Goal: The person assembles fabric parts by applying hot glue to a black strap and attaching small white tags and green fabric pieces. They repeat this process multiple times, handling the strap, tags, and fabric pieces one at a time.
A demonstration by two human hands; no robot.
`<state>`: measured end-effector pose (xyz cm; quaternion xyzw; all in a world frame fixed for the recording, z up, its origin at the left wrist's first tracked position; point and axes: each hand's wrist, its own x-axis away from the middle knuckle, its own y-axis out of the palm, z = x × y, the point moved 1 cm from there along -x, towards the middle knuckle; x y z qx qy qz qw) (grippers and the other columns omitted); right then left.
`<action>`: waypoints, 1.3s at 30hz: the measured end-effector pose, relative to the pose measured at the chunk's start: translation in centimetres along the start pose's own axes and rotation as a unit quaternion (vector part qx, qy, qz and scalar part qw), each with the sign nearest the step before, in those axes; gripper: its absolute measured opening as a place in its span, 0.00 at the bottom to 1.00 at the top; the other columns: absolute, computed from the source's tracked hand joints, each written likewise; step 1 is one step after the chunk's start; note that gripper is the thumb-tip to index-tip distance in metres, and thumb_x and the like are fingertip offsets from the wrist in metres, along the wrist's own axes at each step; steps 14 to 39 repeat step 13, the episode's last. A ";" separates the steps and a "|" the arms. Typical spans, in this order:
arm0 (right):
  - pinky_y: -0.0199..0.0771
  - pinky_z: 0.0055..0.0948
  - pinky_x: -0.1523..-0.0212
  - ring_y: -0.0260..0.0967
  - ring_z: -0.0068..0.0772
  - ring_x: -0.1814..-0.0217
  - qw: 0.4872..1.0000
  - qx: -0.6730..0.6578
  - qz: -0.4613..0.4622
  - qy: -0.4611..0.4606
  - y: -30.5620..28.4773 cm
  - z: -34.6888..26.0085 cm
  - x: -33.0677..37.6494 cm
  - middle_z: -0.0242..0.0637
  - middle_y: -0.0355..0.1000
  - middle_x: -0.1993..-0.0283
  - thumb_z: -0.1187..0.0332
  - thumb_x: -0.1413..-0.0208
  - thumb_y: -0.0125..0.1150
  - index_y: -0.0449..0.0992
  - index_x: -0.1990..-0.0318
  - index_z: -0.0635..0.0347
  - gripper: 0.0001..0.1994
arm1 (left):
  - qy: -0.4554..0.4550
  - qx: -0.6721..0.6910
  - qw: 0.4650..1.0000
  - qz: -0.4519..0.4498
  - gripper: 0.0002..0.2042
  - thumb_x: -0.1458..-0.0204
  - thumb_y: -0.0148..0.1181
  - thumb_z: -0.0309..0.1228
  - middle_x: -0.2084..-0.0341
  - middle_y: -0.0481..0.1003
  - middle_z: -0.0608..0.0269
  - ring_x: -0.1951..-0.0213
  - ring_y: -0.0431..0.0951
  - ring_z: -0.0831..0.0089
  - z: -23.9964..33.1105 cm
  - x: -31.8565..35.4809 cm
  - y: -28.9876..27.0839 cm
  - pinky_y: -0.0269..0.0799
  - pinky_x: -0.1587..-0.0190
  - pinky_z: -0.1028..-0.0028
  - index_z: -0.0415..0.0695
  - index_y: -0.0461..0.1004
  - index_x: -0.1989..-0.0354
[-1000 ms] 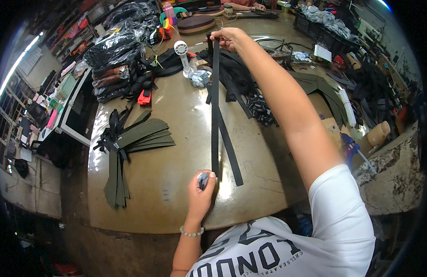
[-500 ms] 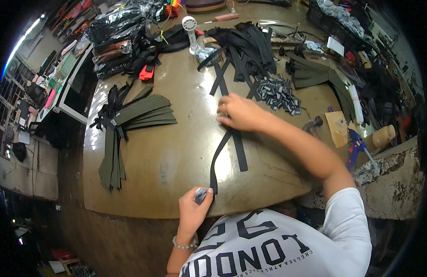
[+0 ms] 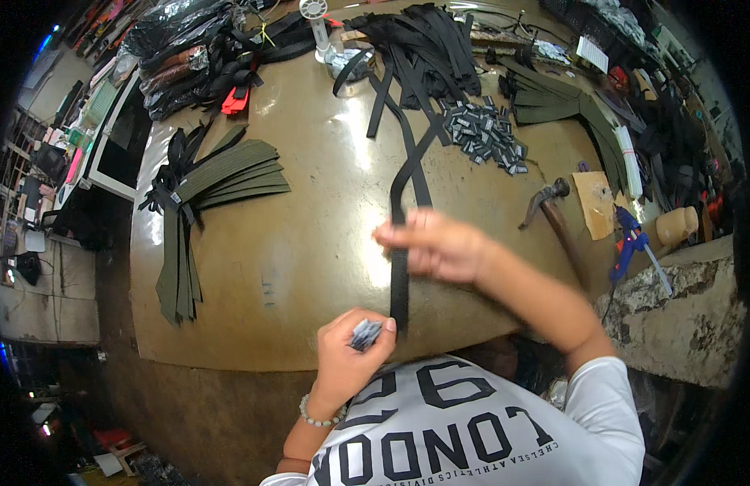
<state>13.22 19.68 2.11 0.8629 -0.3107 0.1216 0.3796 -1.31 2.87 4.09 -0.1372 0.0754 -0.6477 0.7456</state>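
1. Cluttered workshop; a large brown worktable [image 3: 310, 259] fills mid-frame, with shelving and stock along the upper left and right edges.
2. Left hand [image 3: 350, 360], low centre at the table's near edge: fingers curled tight around a small dark metal fitting [image 3: 364, 333], thumb tip beside the near end of a black webbing strap [image 3: 400, 267].
3. Right hand [image 3: 440, 243], just above it and slightly blurred: fingers drawn together, pinching the strap where it lies flat on the table.
4. Strap runs from the near edge up the centre of frame, crosses another strap and joins the black strap pile [image 3: 427, 40] at upper centre.
5. Judgement: good handling calls for keeping the strap flat, untwisted and lightly tensioned between both hands, with its end square to the fitting.
6. Heap of small grey metal buckles [image 3: 487, 134] lies right of the strap, upper centre-right.
7. Olive webbing lengths [image 3: 221, 174] are fanned at left; a hammer [image 3: 553, 215] and blue glue gun [image 3: 630, 243] sit at right.
8. Packages: dark plastic-wrapped bundles [image 3: 176, 49], glossy, upper left; a small white rectangular label card [image 3: 589, 53], upper right. Print not legible.
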 end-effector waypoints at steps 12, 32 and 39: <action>0.73 0.30 0.60 0.72 0.28 0.67 0.671 0.638 0.184 -0.331 -9.0 -9.3 -11.8 0.31 0.77 0.62 0.60 0.45 0.70 0.84 0.59 0.57 0.12 | 0.087 -0.258 0.959 -0.074 0.12 0.55 0.72 0.33 0.75 0.72 0.61 0.75 0.77 0.59 -2.6 2.4 1.9 0.71 0.74 0.65 0.44 0.73 0.72; 0.74 0.26 0.57 0.76 0.32 0.61 0.643 0.652 0.196 -0.352 -9.8 -9.1 -12.5 0.36 0.79 0.53 0.56 0.46 0.70 0.84 0.56 0.57 0.17 | 0.098 -0.236 0.966 -0.051 0.12 0.54 0.72 0.35 0.74 0.72 0.62 0.75 0.77 0.58 -2.5 2.4 2.2 0.71 0.75 0.64 0.45 0.73 0.71; 0.74 0.26 0.57 0.76 0.32 0.61 0.643 0.652 0.196 -0.352 -9.8 -9.1 -12.5 0.36 0.79 0.53 0.56 0.46 0.70 0.84 0.56 0.57 0.17 | 0.098 -0.236 0.966 -0.051 0.12 0.54 0.72 0.35 0.74 0.72 0.62 0.75 0.77 0.58 -2.5 2.4 2.2 0.71 0.75 0.64 0.45 0.73 0.71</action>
